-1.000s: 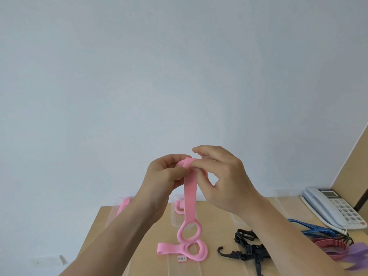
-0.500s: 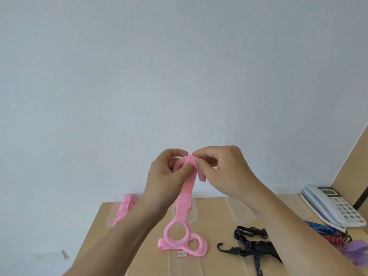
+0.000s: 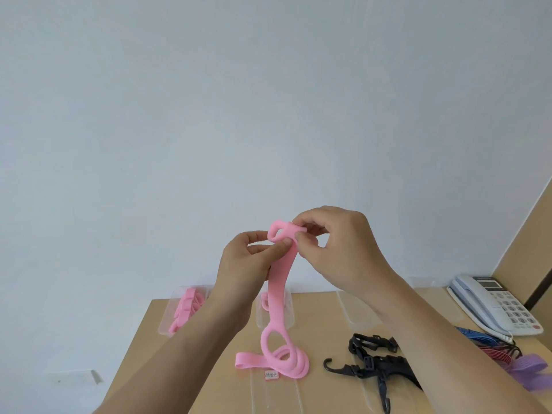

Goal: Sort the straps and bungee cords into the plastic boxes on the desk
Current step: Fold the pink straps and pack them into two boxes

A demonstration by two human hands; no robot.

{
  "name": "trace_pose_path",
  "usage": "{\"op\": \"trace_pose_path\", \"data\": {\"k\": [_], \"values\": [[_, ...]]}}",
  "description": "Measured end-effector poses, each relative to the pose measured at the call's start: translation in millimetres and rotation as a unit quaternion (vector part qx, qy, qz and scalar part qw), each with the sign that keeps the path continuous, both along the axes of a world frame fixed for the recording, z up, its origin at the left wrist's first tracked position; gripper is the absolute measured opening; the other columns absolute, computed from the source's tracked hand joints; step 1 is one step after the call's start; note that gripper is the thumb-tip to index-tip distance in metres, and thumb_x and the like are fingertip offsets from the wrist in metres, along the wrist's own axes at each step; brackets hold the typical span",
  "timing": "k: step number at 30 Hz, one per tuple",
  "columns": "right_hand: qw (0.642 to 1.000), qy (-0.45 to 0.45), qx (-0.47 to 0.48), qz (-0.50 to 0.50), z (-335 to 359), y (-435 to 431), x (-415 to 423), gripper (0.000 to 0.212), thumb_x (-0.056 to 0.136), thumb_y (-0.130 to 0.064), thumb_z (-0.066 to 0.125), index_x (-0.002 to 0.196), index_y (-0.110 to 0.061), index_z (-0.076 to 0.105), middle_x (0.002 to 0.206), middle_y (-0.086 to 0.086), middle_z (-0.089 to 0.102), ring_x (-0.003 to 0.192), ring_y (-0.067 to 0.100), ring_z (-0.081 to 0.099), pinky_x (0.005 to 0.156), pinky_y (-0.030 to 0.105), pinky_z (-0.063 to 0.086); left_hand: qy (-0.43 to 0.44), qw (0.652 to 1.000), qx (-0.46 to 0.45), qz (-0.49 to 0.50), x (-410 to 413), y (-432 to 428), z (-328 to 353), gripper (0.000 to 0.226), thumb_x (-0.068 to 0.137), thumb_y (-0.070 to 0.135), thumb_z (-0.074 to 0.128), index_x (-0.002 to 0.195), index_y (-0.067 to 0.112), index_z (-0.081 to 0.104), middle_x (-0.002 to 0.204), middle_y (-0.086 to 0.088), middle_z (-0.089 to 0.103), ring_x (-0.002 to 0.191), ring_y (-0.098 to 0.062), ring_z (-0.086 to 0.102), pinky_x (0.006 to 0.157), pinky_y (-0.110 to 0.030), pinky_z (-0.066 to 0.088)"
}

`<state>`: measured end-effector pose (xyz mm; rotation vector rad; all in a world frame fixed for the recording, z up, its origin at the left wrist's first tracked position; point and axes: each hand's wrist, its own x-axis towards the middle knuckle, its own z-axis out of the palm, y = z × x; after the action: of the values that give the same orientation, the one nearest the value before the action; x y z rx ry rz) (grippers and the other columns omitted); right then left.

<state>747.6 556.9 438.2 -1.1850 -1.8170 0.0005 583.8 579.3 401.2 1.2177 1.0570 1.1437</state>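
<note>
A long pink strap (image 3: 279, 289) with loop holes hangs from my two hands, raised above the desk. My left hand (image 3: 248, 265) pinches it just under its rolled top end. My right hand (image 3: 337, 249) pinches the rolled end itself from the right. The strap's lower part lies coiled on the desk. A clear plastic box (image 3: 167, 319) at the far left holds other pink straps. A second clear box (image 3: 291, 309) stands behind the hanging strap. Black bungee cords with hooks (image 3: 370, 361) lie to the right.
The wooden desk (image 3: 143, 339) ends at a pale wall. Another clear box (image 3: 355, 312) sits under my right forearm. Blue, red and purple straps (image 3: 507, 354) are piled at the right edge. A white telephone (image 3: 493, 303) stands at the far right.
Both hands have risen a little and rolled more of the strap's top end into a curl. The strap's hanging part has lifted, and the view has tilted slightly.
</note>
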Motion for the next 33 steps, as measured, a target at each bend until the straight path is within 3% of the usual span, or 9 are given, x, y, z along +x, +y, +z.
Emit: {"op": "trace_pose_path", "data": {"k": [3, 6, 11, 16, 19, 22, 29, 33], "values": [[0.998, -0.036, 0.053, -0.018, -4, 1, -1, 0.012, 0.081, -0.009, 0.063, 0.082, -0.015, 0.073, 0.071, -0.005, 0.065, 0.067, 0.018, 0.061, 0.064, 0.040, 0.052, 0.015, 1.000, -0.011, 0.000, 1, -2, 0, 0.028, 0.087, 0.035, 0.081, 0.096, 0.009, 0.078, 0.082, -0.003, 0.075, 0.066, -0.013, 0.064, 0.062, -0.026, 0.049], [0.995, -0.054, 0.080, -0.027, -9, 4, -4, 0.012, 0.081, -0.011, 0.063, 0.083, -0.017, 0.073, 0.072, -0.004, 0.064, 0.066, 0.020, 0.059, 0.062, 0.038, 0.050, -0.002, 1.000, -0.029, -0.002, 3, -4, 1, 0.030, 0.091, 0.035, 0.077, 0.088, 0.005, 0.080, 0.082, -0.011, 0.074, 0.064, -0.016, 0.060, 0.051, -0.020, 0.045], [0.986, -0.096, 0.122, -0.055, -15, 8, -4, 0.010, 0.081, -0.006, 0.067, 0.087, -0.012, 0.073, 0.079, -0.002, 0.066, 0.069, 0.017, 0.056, 0.063, 0.036, 0.050, -0.019, 1.000, -0.011, -0.009, 5, -2, -1, 0.023, 0.094, 0.029, 0.073, 0.087, 0.010, 0.082, 0.098, -0.015, 0.078, 0.081, -0.021, 0.065, 0.072, -0.032, 0.047], [0.975, -0.139, 0.163, -0.061, -21, 11, -2, 0.016, 0.080, 0.005, 0.070, 0.090, -0.008, 0.074, 0.082, 0.000, 0.066, 0.075, 0.020, 0.058, 0.067, 0.028, 0.048, -0.016, 0.999, 0.014, -0.033, 1, 1, 2, 0.020, 0.097, 0.023, 0.068, 0.090, 0.012, 0.082, 0.086, -0.006, 0.073, 0.072, -0.013, 0.059, 0.067, -0.024, 0.045], [0.971, -0.137, 0.188, -0.055, -23, 13, -3, 0.018, 0.079, 0.008, 0.073, 0.091, -0.005, 0.074, 0.083, 0.002, 0.066, 0.076, 0.022, 0.059, 0.070, 0.025, 0.047, -0.035, 0.998, 0.024, -0.055, 0, 1, 3, 0.021, 0.097, 0.024, 0.068, 0.092, 0.009, 0.082, 0.091, -0.018, 0.072, 0.079, -0.020, 0.060, 0.075, -0.031, 0.047], [0.971, -0.126, 0.199, -0.044, -25, 14, -5, 0.019, 0.079, 0.011, 0.073, 0.091, -0.004, 0.075, 0.085, 0.003, 0.067, 0.078, 0.023, 0.060, 0.071, 0.028, 0.049, -0.052, 0.996, 0.025, -0.067, 0, 3, 3, 0.023, 0.096, 0.027, 0.069, 0.093, 0.008, 0.081, 0.090, -0.015, 0.070, 0.082, -0.023, 0.060, 0.080, -0.036, 0.047], [0.978, -0.099, 0.180, -0.017, -26, 17, -3, 0.015, 0.087, 0.000, 0.071, 0.097, -0.010, 0.078, 0.094, -0.003, 0.069, 0.095, 0.023, 0.058, 0.085, 0.024, 0.046, -0.051, 0.997, 0.032, -0.053, -1, 10, -2, 0.025, 0.100, 0.022, 0.065, 0.096, 0.002, 0.078, 0.090, -0.015, 0.069, 0.081, -0.023, 0.060, 0.079, -0.035, 0.051], [0.988, -0.043, 0.147, -0.016, -21, 16, 0, 0.013, 0.086, -0.009, 0.073, 0.095, -0.015, 0.079, 0.097, -0.006, 0.070, 0.100, 0.019, 0.059, 0.087, 0.024, 0.047, -0.041, 0.997, 0.039, -0.052, 2, 10, -2, 0.022, 0.101, 0.020, 0.063, 0.095, 0.009, 0.081, 0.094, -0.016, 0.071, 0.082, -0.021, 0.062, 0.082, -0.036, 0.055]]}}
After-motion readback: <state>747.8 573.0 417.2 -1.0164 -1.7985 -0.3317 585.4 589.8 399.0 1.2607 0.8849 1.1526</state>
